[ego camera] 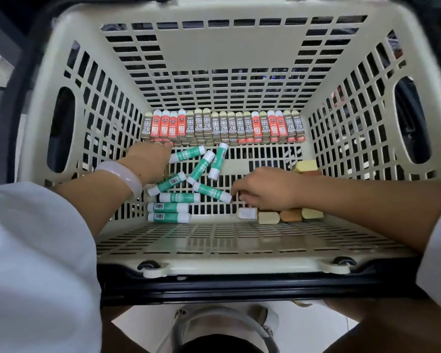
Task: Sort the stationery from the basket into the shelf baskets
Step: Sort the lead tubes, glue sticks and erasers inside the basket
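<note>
Eight glue sticks (pixel 201 166), about twenty upright eraser packs (pixel 223 127).

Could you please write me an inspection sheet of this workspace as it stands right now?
Surface: slatted floor of a cream basket, bare in the middle.
Job's things: boxes red and grey, stacked in a row along the far wall; green glue sticks scattered left of centre, two lying parallel at the near wall; erasers in tan and brown at the right.
Clutter: nothing seen.
Hands: left hand reaches to the boxes' left end, fingers hidden; right hand curls over the erasers, fingertips beside a glue stick.
Cables: nothing seen.
Surroundings: black frame under the near rim; pale floor below.
</note>
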